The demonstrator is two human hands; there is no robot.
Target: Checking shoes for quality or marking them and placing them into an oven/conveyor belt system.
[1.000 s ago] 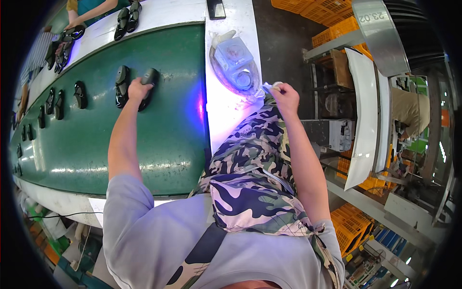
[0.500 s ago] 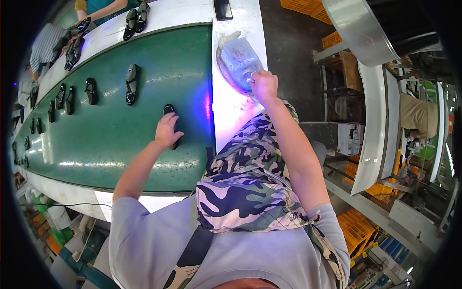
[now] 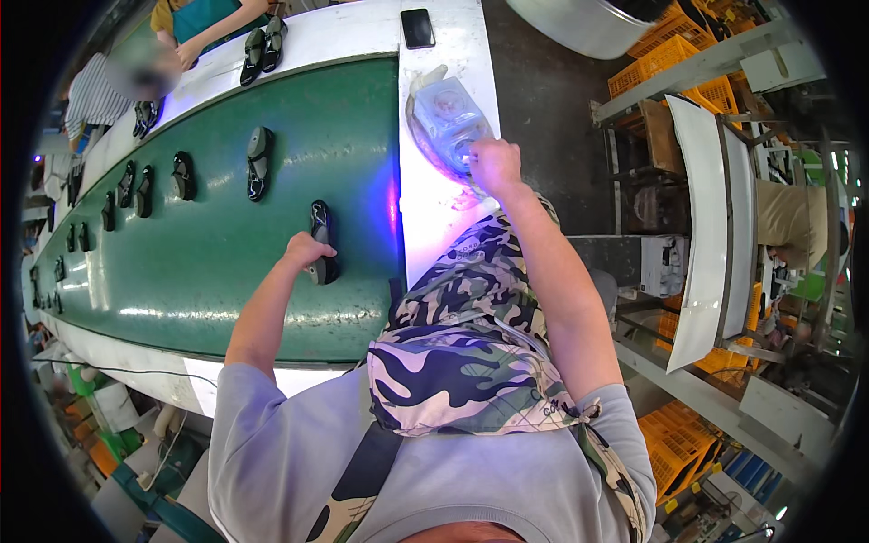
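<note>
On the green conveyor belt [image 3: 226, 271], left hand [image 3: 306, 249] grips a black shoe sole [image 3: 321, 242]; right hand [image 3: 493, 165] closes on a clear container [image 3: 448, 118], fingers hidden.

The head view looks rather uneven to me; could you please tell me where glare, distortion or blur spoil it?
Head view: fisheye bends the long green conveyor belt into an arc; white glare streaks its near edge; a violet glow falls beside the left hand on a black shoe sole; the right hand meets a bright pale-blue plastic container; corners are black.

Dark phone screen [image 3: 417, 27] — flat (black rectangle) — on white ledge [image 3: 434, 217].
</note>
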